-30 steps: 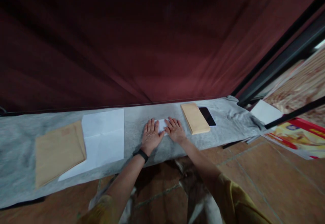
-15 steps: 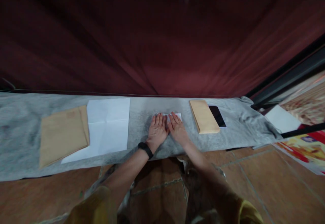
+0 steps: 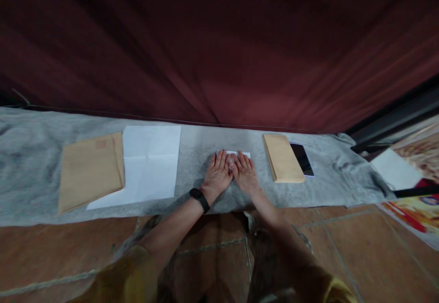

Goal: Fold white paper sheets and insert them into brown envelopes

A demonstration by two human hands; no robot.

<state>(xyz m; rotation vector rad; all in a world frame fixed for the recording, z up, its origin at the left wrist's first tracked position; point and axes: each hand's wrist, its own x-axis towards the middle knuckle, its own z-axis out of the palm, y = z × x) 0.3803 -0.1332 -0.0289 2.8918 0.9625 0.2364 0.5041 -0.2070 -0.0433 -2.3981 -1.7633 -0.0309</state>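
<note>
A small piece of folded white paper (image 3: 233, 153) lies on the grey cloth in front of me, mostly covered by my hands. My left hand (image 3: 218, 172) rests flat on its left part, fingers stretched forward, a black band on the wrist. Beside it, my right hand (image 3: 245, 173) presses flat on the right part with its fingers slightly spread. The thumbs nearly meet over the paper. Only the paper's far edge and a bit between the hands show; how it is folded underneath is hidden.
Left of my hands, large creased white sheets (image 3: 152, 165) lie partly under brown envelopes (image 3: 91, 168). On the right, a stack of brown envelopes (image 3: 284, 159) sits beside a dark phone (image 3: 302, 159). A dark red curtain (image 3: 219, 65) hangs behind the grey cloth (image 3: 195, 140).
The view has shifted and tilted slightly. My left hand has flattened further onto the paper, and the right fingers are spread a little more. The envelopes, sheets and phone stay in place.
</note>
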